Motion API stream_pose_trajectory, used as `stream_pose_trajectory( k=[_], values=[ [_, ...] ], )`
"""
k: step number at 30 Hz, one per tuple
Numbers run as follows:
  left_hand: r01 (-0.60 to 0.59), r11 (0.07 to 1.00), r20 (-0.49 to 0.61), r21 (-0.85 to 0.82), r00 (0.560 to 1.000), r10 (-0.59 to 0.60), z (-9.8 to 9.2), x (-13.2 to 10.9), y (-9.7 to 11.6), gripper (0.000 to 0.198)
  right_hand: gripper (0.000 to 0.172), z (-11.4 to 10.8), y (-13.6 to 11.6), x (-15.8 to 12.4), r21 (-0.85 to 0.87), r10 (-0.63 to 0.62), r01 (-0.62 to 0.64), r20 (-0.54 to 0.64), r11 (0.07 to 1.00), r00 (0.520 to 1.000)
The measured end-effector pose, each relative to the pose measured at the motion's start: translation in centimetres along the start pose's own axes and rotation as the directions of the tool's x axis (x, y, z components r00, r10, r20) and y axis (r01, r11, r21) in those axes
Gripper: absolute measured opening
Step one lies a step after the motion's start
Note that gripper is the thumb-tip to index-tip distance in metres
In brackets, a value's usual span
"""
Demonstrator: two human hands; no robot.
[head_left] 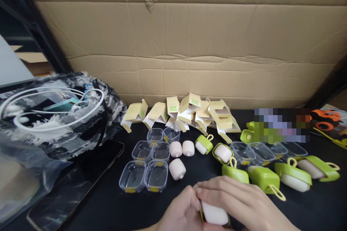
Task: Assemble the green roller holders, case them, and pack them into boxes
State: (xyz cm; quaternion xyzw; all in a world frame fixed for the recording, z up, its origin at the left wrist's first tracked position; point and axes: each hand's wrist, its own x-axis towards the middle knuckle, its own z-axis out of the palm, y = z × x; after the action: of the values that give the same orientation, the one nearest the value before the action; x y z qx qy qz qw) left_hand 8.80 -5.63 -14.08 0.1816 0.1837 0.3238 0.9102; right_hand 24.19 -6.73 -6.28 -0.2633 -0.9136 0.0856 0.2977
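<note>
At the bottom of the view, my left hand (pixel 180 207) and my right hand (pixel 241 202) close together around a white rounded block (pixel 215 213) with a dark green edge showing beside it. My fingers hide most of its casing. Just beyond my right hand lie several white blocks in lime-green cases with loops, among them one green case (pixel 235 174) and another green case (pixel 264 178). Ahead of my left hand sit three bare white blocks, the nearest a white block (pixel 177 169). Several clear plastic cups stand left of them, including a front clear cup (pixel 155 175).
Opened small cardboard boxes (pixel 189 106) are heaped against the cardboard wall (pixel 184 36). More clear cups (pixel 261 151) stand at right. A phone-like dark slab (pixel 78 184), a plastic bag (pixel 24 184) and a fluffy bag with a white cable (pixel 58 128) occupy the left. An orange item (pixel 329 117) lies far right.
</note>
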Motion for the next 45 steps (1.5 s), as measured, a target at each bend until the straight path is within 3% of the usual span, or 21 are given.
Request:
stream_pose_trajectory(
  k=[4, 7, 9, 13, 16, 19, 23, 26, 30, 33, 38, 45],
  values=[
    [0.052, 0.998, 0.051, 0.041, 0.997, -0.054, 0.6, -1.0, 0.7, 0.007, 0.04, -0.7, -0.4, 0.1, 0.037, 0.087, -0.086, -0.01, 0.996, 0.996],
    [-0.003, 0.998, 0.028, 0.069, 1.0, 0.001, 1.9, -2.4, 1.4, 0.031, 0.045, -1.6, -0.8, 0.1, 0.108, 0.164, -0.158, -0.048, 0.981, 0.985],
    [-0.035, 0.985, 0.001, 0.166, 0.999, 0.035, 3.0, -3.4, 1.9, 0.045, 0.034, -2.2, -0.8, 0.2, 0.161, 0.204, -0.191, -0.064, 0.968, 0.977],
    [-0.015, 0.943, -0.037, 0.332, 0.999, 0.028, 4.3, -4.4, 2.5, 0.046, 0.018, -2.6, -0.7, 0.6, 0.242, 0.221, -0.209, -0.023, 0.947, 0.975],
    [-0.066, 0.91, -0.043, 0.409, 0.995, 0.091, 3.9, -4.2, 2.3, 0.046, 0.016, -2.2, -0.8, 0.6, 0.266, 0.254, -0.253, 0.03, 0.93, 0.967],
    [-0.184, 0.836, 0.042, 0.518, 0.981, 0.19, 3.0, -3.4, 1.8, 0.051, 0.02, -1.6, -1.1, 0.4, 0.253, 0.258, -0.263, 0.051, 0.931, 0.965],
    [-0.183, 0.792, 0.064, 0.582, 0.982, 0.18, 2.6, -2.8, 1.5, 0.055, 0.022, -1.3, -1.1, -0.2, 0.18, 0.198, -0.209, 0.079, 0.961, 0.977],
    [-0.174, 0.819, 0.055, 0.547, 0.984, 0.172, 2.7, -2.6, 1.3, 0.055, 0.016, -1.2, -0.8, -0.6, 0.096, 0.132, -0.142, 0.1, 0.985, 0.986],
    [-0.205, 0.895, 0.138, 0.396, 0.977, 0.162, 2.8, -2.5, 0.9, 0.05, 0.014, -1.2, -0.7, -0.7, 0.035, 0.063, -0.066, 0.085, 0.997, 0.994],
    [-0.177, 0.91, 0.148, 0.375, 0.98, 0.129, 3.0, -2.7, 1.0, 0.049, 0.013, -1.1, -0.9, -0.6, 0.072, 0.112, -0.116, 0.064, 0.991, 0.992],
    [-0.086, 0.864, 0.008, 0.496, 0.995, 0.095, 2.6, -2.9, 1.4, 0.056, 0.016, -1.1, -1.3, 0.2, 0.173, 0.179, -0.176, -0.002, 0.969, 0.984],
    [-0.074, 0.846, 0.003, 0.528, 0.996, 0.085, 2.0, -2.8, 1.6, 0.054, 0.028, -1.9, -0.8, 0.5, 0.358, 0.227, -0.268, 0.154, 0.894, 0.962]
  ],
)
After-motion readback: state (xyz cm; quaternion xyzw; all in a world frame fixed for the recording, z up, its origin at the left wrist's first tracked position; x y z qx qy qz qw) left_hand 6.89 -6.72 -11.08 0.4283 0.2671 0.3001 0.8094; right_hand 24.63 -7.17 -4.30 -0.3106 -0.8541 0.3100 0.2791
